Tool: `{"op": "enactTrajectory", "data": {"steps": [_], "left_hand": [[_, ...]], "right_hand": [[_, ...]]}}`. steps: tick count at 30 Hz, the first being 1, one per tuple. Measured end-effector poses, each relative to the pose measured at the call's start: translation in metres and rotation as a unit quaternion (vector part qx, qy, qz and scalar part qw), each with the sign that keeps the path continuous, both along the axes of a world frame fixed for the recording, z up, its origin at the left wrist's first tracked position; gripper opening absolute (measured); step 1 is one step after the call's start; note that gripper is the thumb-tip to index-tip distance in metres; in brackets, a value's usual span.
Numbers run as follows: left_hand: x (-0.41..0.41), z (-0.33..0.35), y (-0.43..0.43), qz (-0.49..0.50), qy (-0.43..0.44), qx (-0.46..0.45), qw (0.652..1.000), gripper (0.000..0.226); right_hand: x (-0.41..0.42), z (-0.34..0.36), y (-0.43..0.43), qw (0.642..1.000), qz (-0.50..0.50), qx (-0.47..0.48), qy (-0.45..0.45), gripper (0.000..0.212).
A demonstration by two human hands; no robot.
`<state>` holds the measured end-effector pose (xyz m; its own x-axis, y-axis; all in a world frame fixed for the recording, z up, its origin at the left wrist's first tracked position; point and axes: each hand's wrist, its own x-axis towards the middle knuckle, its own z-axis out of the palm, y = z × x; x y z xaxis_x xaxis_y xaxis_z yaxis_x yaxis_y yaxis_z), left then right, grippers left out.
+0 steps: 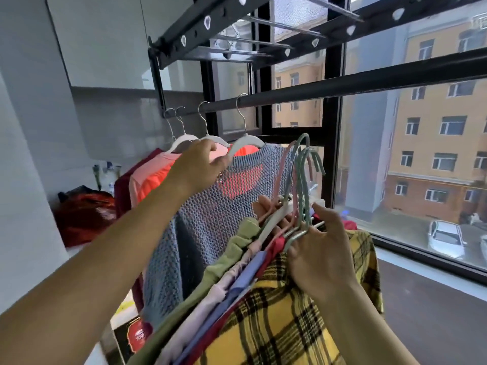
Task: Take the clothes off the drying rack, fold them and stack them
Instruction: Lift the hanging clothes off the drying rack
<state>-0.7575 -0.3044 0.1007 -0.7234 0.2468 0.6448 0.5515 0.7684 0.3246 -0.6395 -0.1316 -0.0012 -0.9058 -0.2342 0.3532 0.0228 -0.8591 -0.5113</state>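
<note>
A black drying rail (pixel 342 84) runs across the window. Several white hangers hook over it at the left. On them hang a blue open-knit sweater (pixel 210 219), a pink-orange top (pixel 152 175) and a dark red garment (pixel 122 185). My left hand (pixel 200 164) grips the shoulder of the sweater's white hanger (pixel 246 142). My right hand (pixel 319 246) holds a bundle of hangers (pixel 300 196) off the rail, with clothes still on them: a yellow plaid shirt (pixel 284 320), plus green (pixel 237 248), pale pink, blue and red garments draped below.
A large window (pixel 421 154) fills the right side, with a grey sill ledge (pixel 421 299) under it. A red and black bag (pixel 84 214) lies on a counter at the left by the white wall. A red-labelled box (pixel 137 335) stands low down under the clothes.
</note>
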Motion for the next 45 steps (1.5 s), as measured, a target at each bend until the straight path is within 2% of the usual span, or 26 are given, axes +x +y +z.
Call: {"op": "enactTrajectory", "data": {"steps": [3,5,8,10,14,16,19,21,26,29,33,37,42,45], "left_hand": [[-0.022,0.006,0.014,0.020,-0.078,-0.069,0.994,0.053],[-0.029,0.012,0.023,0.019,-0.139,-0.064,0.988,0.048],[-0.046,0.023,0.028,-0.024,-0.230,0.054,0.971,0.045],[-0.047,0.026,0.031,-0.045,-0.268,0.135,0.953,0.040],[-0.040,0.034,0.038,-0.028,-0.263,0.222,0.938,0.054],[-0.031,0.048,0.031,-0.035,-0.228,0.247,0.941,0.049],[-0.008,0.067,0.013,-0.011,-0.161,0.189,0.969,0.058],[0.012,0.058,0.003,-0.028,-0.165,0.172,0.971,0.058],[0.057,-0.019,0.010,-0.069,-0.194,0.139,0.969,0.062],[0.069,-0.048,0.015,-0.087,-0.164,0.118,0.976,0.072],[0.063,-0.059,0.001,-0.089,-0.100,0.087,0.987,0.068],[0.045,-0.075,-0.021,-0.084,-0.047,0.018,0.995,0.071],[0.019,-0.080,-0.049,-0.125,-0.050,-0.031,0.990,0.046],[0.001,-0.065,-0.072,-0.153,-0.089,-0.095,0.980,0.056]], "right_hand": [[0.000,-0.003,0.004,1.000,0.007,-0.005,-0.015,0.040],[0.000,-0.006,0.008,1.000,0.005,0.000,-0.020,0.040],[0.004,-0.003,0.013,0.999,-0.003,-0.007,-0.041,0.028],[0.003,-0.001,0.018,0.999,-0.006,-0.004,-0.047,0.028],[-0.009,-0.001,0.024,0.999,0.008,0.004,-0.042,0.045],[-0.012,0.002,0.026,0.998,-0.004,-0.001,-0.055,0.045],[-0.014,0.010,0.027,0.999,-0.003,-0.008,-0.043,0.039],[-0.017,0.012,0.025,1.000,0.014,-0.009,-0.018,0.038],[-0.028,0.016,0.012,0.999,0.036,0.003,-0.001,0.045],[-0.030,0.020,-0.003,0.999,0.018,0.018,-0.023,0.024],[-0.040,0.018,-0.021,0.999,0.019,0.022,-0.028,0.030],[-0.064,0.006,-0.042,0.998,0.002,0.037,-0.045,0.043],[-0.086,0.002,-0.076,0.995,-0.060,0.031,-0.080,0.039],[-0.101,0.003,-0.096,0.992,-0.090,0.037,-0.082,0.039]]}}
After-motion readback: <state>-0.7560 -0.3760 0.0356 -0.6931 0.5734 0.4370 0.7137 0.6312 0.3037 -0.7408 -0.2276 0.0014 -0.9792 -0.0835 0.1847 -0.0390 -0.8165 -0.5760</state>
